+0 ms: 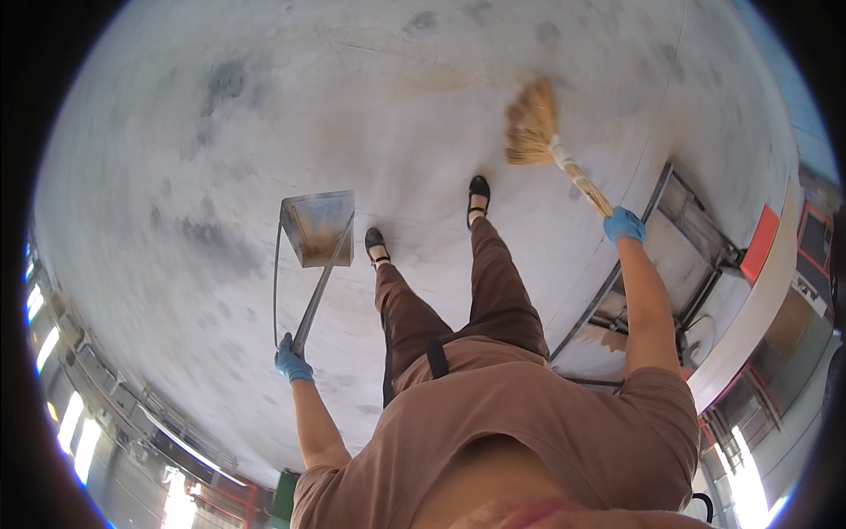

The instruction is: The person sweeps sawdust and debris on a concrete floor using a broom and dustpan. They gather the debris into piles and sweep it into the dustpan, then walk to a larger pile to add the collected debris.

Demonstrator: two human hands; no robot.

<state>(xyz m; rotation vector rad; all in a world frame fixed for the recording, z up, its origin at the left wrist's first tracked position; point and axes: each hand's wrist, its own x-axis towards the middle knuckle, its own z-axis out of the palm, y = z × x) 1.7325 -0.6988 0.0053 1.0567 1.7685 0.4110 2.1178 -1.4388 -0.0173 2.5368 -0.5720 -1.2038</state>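
In a blue glove, my left hand [293, 360] is closed round the top of the long handle of a metal dustpan [319, 227]. The pan hangs or rests low at the left of my feet; I cannot tell whether it touches the floor. My right hand [624, 226], gloved in blue too, grips the end of a short straw broom [577, 176]. The broom reaches forward and left from that hand. Its spread bristles are a little blurred and lie over the floor ahead of my right foot.
Grey concrete floor [397, 115] with dark stains spreads around my feet. A metal frame [652, 198] of a table or rack stands close by my right arm, with a red panel [760, 243] beyond it. Bright windows [79, 432] show at the lower left.
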